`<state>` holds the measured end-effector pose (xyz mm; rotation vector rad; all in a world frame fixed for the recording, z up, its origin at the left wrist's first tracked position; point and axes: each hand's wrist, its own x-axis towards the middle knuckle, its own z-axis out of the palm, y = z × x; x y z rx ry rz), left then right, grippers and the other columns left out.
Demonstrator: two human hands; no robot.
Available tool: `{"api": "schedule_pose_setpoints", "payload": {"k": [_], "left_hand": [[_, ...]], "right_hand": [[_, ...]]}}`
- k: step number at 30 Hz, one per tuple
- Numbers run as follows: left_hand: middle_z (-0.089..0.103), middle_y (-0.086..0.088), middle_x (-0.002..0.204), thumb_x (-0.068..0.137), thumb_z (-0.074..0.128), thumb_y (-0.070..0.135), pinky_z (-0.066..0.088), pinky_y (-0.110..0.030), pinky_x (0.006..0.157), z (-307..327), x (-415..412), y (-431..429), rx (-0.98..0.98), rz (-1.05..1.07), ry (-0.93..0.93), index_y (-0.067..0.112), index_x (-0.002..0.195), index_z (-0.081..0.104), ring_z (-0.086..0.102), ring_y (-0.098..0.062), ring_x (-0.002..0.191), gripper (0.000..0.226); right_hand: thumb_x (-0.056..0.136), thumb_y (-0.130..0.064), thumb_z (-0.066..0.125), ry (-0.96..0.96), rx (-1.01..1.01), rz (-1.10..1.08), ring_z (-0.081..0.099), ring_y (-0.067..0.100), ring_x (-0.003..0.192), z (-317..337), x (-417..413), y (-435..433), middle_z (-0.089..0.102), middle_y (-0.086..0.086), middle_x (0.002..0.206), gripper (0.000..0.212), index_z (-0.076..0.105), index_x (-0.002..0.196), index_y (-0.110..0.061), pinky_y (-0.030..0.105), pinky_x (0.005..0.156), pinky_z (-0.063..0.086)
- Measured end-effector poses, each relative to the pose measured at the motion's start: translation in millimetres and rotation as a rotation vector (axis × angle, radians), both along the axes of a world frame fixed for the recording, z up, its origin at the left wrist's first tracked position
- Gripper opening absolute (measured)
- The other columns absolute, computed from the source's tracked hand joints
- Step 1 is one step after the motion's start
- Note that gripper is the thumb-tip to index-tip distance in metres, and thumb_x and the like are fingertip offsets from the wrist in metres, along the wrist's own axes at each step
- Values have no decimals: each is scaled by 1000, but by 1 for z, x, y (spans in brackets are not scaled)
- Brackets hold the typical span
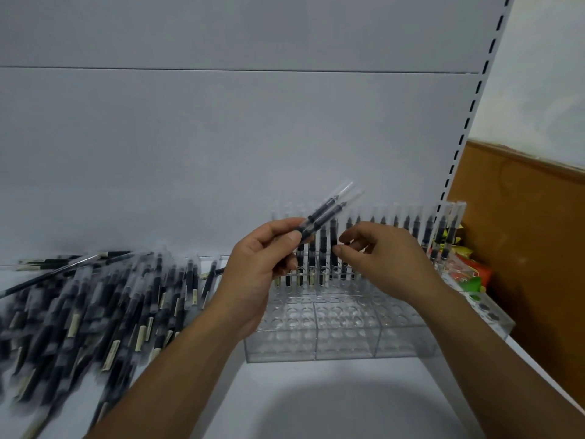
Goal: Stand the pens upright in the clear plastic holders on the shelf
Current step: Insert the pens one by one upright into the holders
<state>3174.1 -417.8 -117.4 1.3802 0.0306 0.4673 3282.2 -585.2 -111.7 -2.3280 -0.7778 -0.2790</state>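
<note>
Two pens (323, 213) sit tilted in the left hand (262, 264), pinched low on their barrels between thumb and fingers, above the clear plastic holders (342, 324) toward the back right of the shelf (316, 400). The right hand (386, 261) hovers just beside them, its fingers (351, 236) loosely curled with a narrow gap, holding nothing. Done well, I judge, it takes one pen by the upper barrel, turns it vertical and lowers it straight into a free hole beside the standing pens (411, 223). Each pen has a dark barrel and a clear cap; a loose pile (95, 305) lies along the shelf's left edge.
</note>
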Motion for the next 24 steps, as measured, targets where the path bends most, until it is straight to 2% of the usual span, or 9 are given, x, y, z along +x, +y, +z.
{"api": "schedule_pose_setpoints", "payload": {"k": [4,8,13,20,22,24], "left_hand": [[74,0,94,90,61,14,49,-15,62,0,0,0,11,7,7,20,103,73,53,-4,59,19],[74,-1,94,90,61,13,49,-15,62,0,0,0,9,10,2,20,103,73,53,-4,58,19],[74,1,92,91,61,13,48,-15,61,-1,0,0,22,10,4,20,103,73,53,-4,59,19],[75,0,92,90,61,13,49,-14,61,-1,0,-1,20,8,2,22,99,75,54,-3,58,19],[75,0,93,90,61,13,49,-15,61,-1,0,-1,19,12,4,22,99,74,54,-4,58,18],[75,0,93,90,62,14,49,-15,63,-2,0,-1,24,16,6,22,101,74,54,-4,59,18]], "right_hand": [[90,-47,62,-84,-50,-23,52,-3,66,1,-1,12,57,-19,69,19,66,101,-32,22,57,39],[90,-44,61,-133,-82,-58,50,-1,64,0,1,10,53,-20,66,21,69,102,-28,21,56,36],[90,-48,61,-101,-81,-49,49,-3,63,0,3,7,50,-23,66,26,71,104,-29,22,59,38],[90,-48,61,-58,-172,-71,47,-2,60,-1,-2,8,52,-18,62,21,70,91,-30,20,51,30],[90,-49,61,-31,-177,-62,48,-1,61,1,-4,5,53,-18,63,19,69,88,-32,21,52,31],[89,-50,62,3,-148,-42,51,-1,65,3,-7,-2,55,-18,68,19,69,88,-33,23,58,40]]}}
